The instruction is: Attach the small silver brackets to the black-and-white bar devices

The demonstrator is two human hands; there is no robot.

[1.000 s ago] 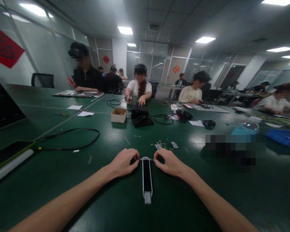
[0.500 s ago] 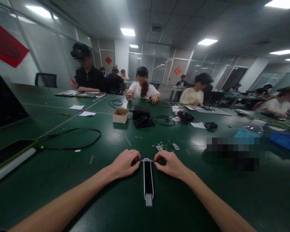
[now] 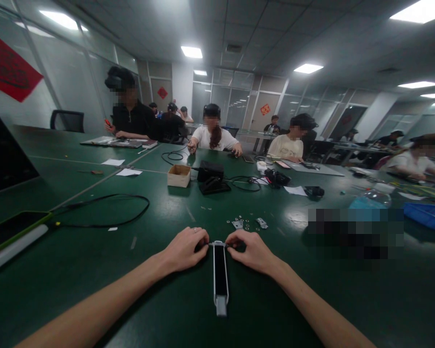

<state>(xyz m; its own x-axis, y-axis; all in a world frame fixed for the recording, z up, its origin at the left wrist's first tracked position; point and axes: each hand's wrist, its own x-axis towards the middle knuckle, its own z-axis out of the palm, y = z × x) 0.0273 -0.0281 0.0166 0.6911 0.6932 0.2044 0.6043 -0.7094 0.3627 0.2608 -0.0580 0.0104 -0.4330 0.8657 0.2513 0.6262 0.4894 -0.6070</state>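
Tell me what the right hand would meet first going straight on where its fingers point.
Heading left, the right hand would likely first meet the far end of the device, just off its fingertips; depth there is unclear.

No lettering, label, brand or number can be read for certain. The large red sheet (image 3: 12,65) on the glass wall (image 3: 70,63) at the upper left of the frame carries dark, character-like marks, too faint to make out. A small red diamond (image 3: 162,92) on a panel left of the upper centre and an orange-red diamond (image 3: 265,109) on a door (image 3: 257,119) right of the upper centre bear patterns too small to tell.
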